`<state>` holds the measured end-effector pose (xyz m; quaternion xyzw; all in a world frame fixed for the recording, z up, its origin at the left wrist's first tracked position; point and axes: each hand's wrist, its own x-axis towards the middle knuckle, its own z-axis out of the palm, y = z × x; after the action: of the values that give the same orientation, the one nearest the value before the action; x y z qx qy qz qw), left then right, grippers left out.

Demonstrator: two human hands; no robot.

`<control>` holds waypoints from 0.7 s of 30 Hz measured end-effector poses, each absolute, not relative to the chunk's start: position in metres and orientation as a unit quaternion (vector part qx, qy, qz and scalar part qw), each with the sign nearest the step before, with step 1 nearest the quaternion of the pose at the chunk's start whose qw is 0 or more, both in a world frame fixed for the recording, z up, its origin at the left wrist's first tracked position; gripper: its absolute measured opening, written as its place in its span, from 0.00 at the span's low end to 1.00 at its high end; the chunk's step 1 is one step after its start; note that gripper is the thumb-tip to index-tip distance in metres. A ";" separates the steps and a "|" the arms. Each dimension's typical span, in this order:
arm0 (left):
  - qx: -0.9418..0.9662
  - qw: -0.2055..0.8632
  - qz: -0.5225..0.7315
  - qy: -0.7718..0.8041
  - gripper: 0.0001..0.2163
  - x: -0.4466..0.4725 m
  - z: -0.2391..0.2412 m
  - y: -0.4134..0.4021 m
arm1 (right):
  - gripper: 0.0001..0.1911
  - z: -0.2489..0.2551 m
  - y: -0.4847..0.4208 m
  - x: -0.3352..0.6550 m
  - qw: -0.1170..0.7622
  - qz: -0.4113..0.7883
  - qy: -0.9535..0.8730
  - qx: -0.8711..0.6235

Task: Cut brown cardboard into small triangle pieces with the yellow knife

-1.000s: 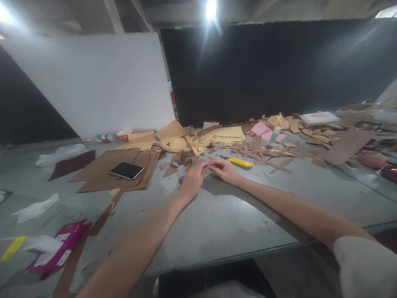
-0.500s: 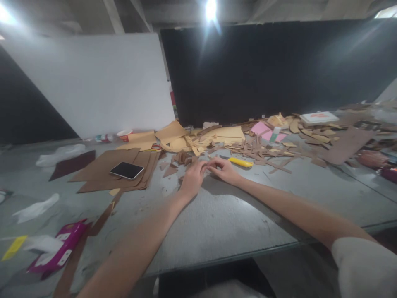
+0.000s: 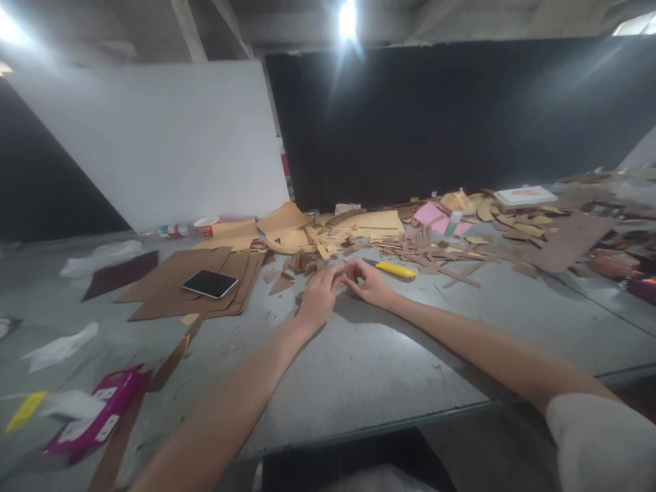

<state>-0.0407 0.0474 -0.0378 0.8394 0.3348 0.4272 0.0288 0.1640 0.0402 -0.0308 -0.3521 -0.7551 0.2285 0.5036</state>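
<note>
My left hand and my right hand meet over the middle of the grey table, fingertips nearly touching. Both are closed in a pinch, with thumb and fingers pressed together. Whatever lies between the fingertips is too small and blurred to name. Just right of my right hand lies a yellow utility knife, its dark blade end toward the fingers. Brown scraps lie beside and behind my left hand.
A phone rests on stacked brown sheets at left. Nearer stands a purple tissue pack. Yellow sheets, strip offcuts, pink paper and a glue stick fill the back. A white box sits at back right.
My right hand's fingers have shifted slightly, the gap inside its curled thumb and finger looking rounder. My left hand stays nearly in place. The view has tilted very slightly.
</note>
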 end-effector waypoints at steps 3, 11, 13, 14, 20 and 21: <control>0.835 0.041 0.429 0.342 0.15 -0.041 -0.038 0.048 | 0.16 -0.036 0.045 0.164 0.512 0.246 -0.742 -0.355; 0.834 0.033 0.427 0.348 0.15 -0.041 -0.039 0.051 | 0.17 -0.049 0.060 0.164 0.528 0.275 -0.711 -0.375; 0.833 0.032 0.427 0.351 0.14 -0.041 -0.038 0.051 | 0.15 -0.047 0.059 0.164 0.529 0.274 -0.708 -0.381; 0.832 0.032 0.428 0.352 0.14 -0.041 -0.038 0.051 | 0.14 -0.045 0.057 0.164 0.526 0.275 -0.707 -0.385; 0.840 0.021 0.421 0.342 0.17 -0.040 -0.039 0.053 | 0.10 -0.030 0.045 0.167 0.485 0.311 -0.719 -0.388; 0.844 0.012 0.414 0.341 0.18 -0.040 -0.039 0.053 | 0.10 -0.028 0.043 0.167 0.483 0.309 -0.723 -0.384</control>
<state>-0.0400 0.0530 -0.0393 0.8438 0.3408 0.4143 0.0120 0.1671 0.0432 -0.0281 -0.3844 -0.7234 0.3086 0.4835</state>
